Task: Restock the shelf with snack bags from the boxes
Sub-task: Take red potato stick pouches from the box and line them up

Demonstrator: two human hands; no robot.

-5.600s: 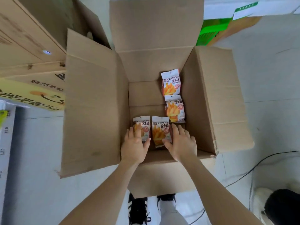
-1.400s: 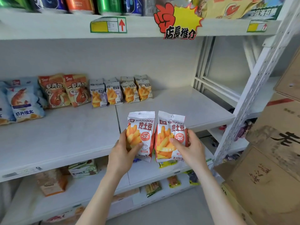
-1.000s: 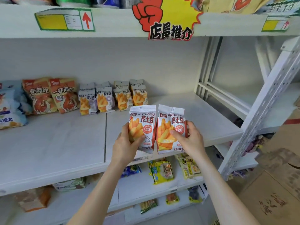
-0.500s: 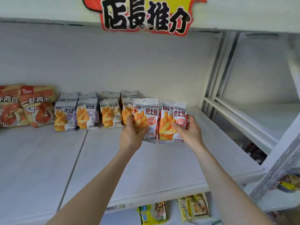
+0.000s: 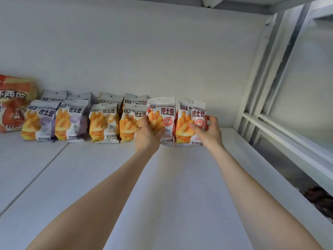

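My left hand (image 5: 146, 136) grips the left bag (image 5: 162, 112), my right hand (image 5: 209, 131) the right bag (image 5: 191, 112), both upright, just right of the row (image 5: 104, 123) on the shelf (image 5: 180, 177)

You show bare skin only: your left hand (image 5: 146, 136) and right hand (image 5: 209, 131) are uncovered, and your left forearm (image 5: 100, 192) and right forearm (image 5: 252, 186) run bare, slim and smooth, from the wrists all the way down to the bottom edge of the view
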